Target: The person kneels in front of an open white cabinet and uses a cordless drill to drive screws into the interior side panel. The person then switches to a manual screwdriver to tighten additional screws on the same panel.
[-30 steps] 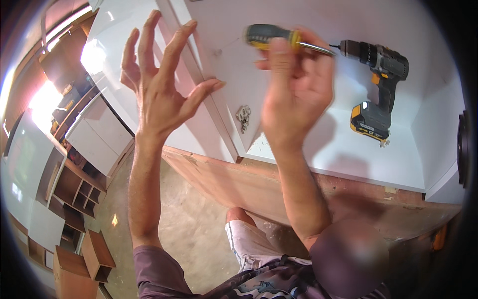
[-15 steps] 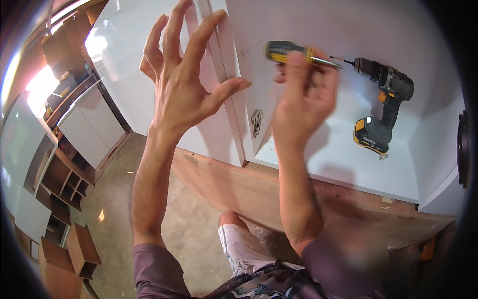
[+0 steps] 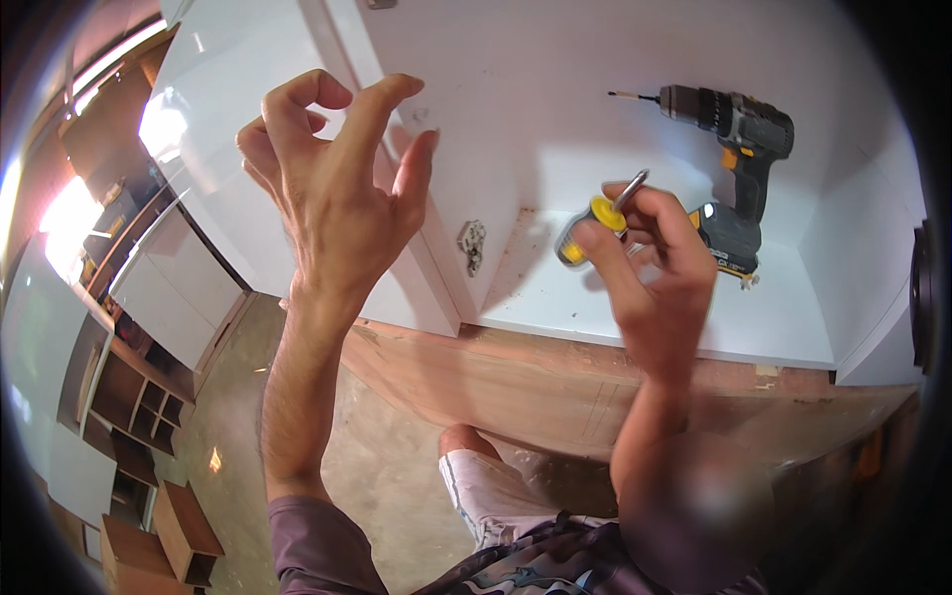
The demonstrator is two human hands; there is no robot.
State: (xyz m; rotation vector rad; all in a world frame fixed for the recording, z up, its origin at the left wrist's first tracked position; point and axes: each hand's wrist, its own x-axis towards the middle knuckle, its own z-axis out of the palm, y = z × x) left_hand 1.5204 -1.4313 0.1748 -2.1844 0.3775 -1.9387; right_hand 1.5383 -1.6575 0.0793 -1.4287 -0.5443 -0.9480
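Observation:
My right hand (image 3: 664,268) grips a short screwdriver (image 3: 601,220) by its black-and-yellow handle, the metal shaft tilted up and to the right. It is in front of the open white cabinet (image 3: 595,129). My left hand (image 3: 342,178) is raised beside the cabinet's left edge, fingers curled but apart, with nothing in it. Below and right of that hand, a metal hinge plate (image 3: 471,246) is fixed to the cabinet's inner left side. A cordless drill (image 3: 739,134) with a long bit stands on its battery inside the cabinet, beyond my right hand.
The white door (image 3: 248,129) extends to the left of the cabinet. Bits of debris lie on the cabinet floor (image 3: 535,307). A brown wooden base (image 3: 516,382) runs beneath it. Wooden shelf units (image 3: 139,407) and a white cupboard (image 3: 178,278) stand farther left.
My right hand has moved down and to the right, and the screwdriver's shaft has swung upward. My left hand has come lower, its fingers more bent. The view has shifted slightly.

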